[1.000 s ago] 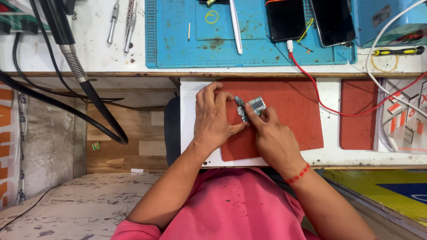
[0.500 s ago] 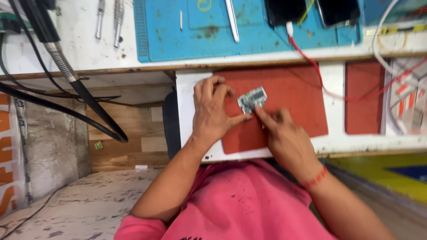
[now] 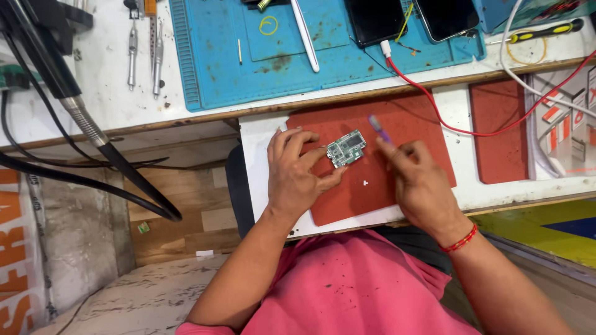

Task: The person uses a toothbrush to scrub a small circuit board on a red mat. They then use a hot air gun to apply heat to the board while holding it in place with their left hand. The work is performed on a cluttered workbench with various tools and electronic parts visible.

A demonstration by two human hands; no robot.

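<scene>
A small green circuit board (image 3: 346, 148) lies on the red work mat (image 3: 347, 198), near the mat's middle and a little toward its far edge. The left hand (image 3: 298, 174) rests on the mat just beside it, fingers curled loosely, with the thumb and forefinger tips touching the board's left and lower edges — a light pinch that steadies it rather than a full grip. The right hand (image 3: 422, 183) hovers just to the right of the board, closed around a thin purple-tipped tool (image 3: 379, 129) whose tip points up and away from the board; the tool is blurred, so I cannot tell its exact kind. A red thread bracelet (image 3: 460, 241) circles the right wrist. A tiny white fleck (image 3: 365, 183) sits on the mat below the board. The mat covers a white pull-out shelf (image 3: 261, 161) under the main bench. Farther off, on the bench top, a blue silicone repair mat (image 3: 279, 56) carries a white spudger-like stick (image 3: 305, 36) and two dark phones (image 3: 379, 18) — a red wire (image 3: 434, 102) trails from there down across the shelf. Tweezers (image 3: 155, 56) lie left of the blue mat.
</scene>
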